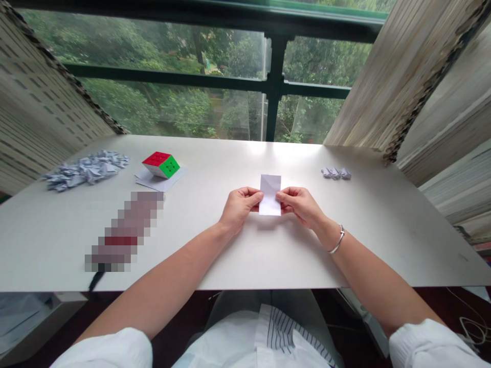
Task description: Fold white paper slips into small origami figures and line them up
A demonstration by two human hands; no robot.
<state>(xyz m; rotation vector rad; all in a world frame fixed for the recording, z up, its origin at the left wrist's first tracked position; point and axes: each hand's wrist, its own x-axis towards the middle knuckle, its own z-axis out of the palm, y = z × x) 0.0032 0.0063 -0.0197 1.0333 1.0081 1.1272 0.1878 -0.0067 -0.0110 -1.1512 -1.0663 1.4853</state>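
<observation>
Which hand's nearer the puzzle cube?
Left. The left hand sits right of the puzzle cube and nearer the person; the right hand is farther right, across the folded white paper.

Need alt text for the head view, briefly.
The left hand and right hand pinch a folded white paper at a white table. Farther off lie a Rubik's cube and two heaps of folded paper pieces.

Here we go: a white shirt [218, 340] with a dark-striped panel [286, 332], puffy white sleeves [425, 345], a thin silver bangle [337, 239], and grey trousers [240, 301]!
</observation>
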